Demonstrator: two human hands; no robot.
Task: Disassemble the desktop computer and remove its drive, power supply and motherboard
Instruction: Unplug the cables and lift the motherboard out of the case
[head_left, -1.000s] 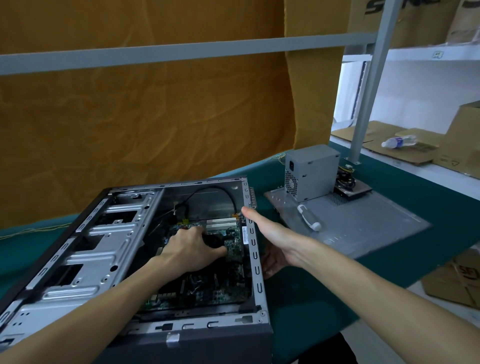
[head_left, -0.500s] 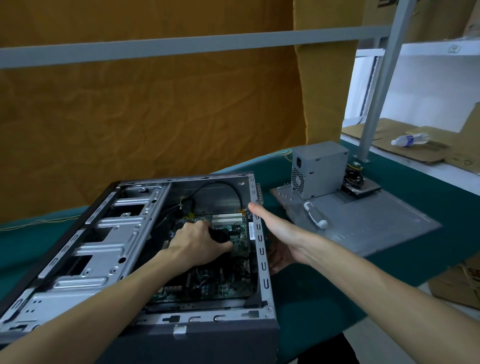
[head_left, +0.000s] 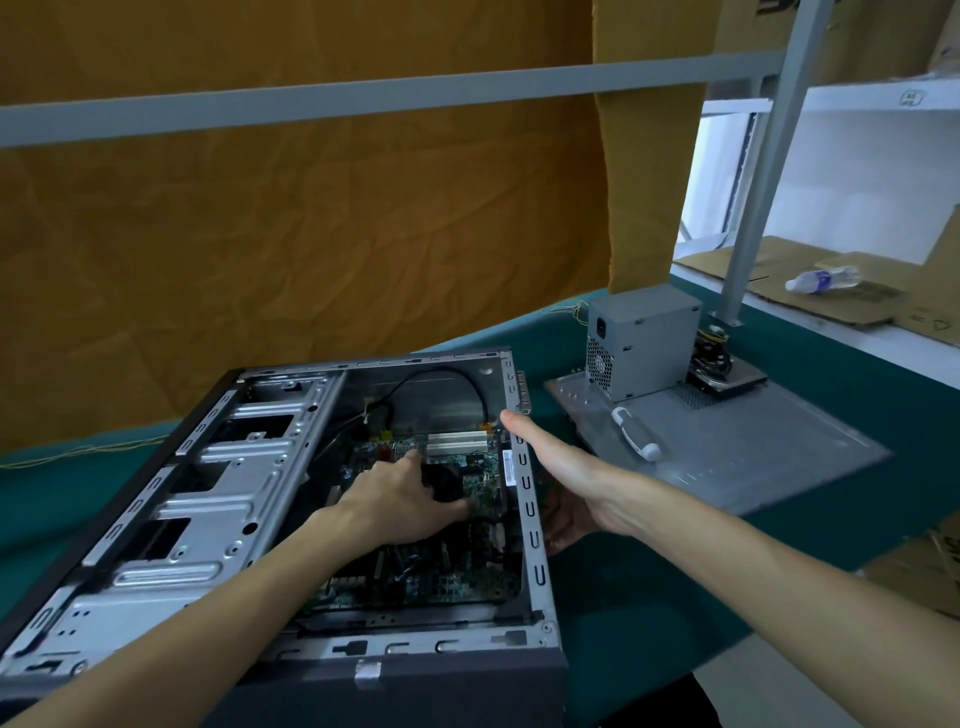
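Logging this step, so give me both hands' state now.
Left hand: inside the computer case, fingers curled round a black part on the motherboard.
Right hand: open, fingers straight against the case's side wall.

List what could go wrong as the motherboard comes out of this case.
The left hand grips a black part on the motherboard; pulling there could strain or flex the board. The black cable arching above may snag. The right hand lies along the case's stamped metal edge, which could cut it.
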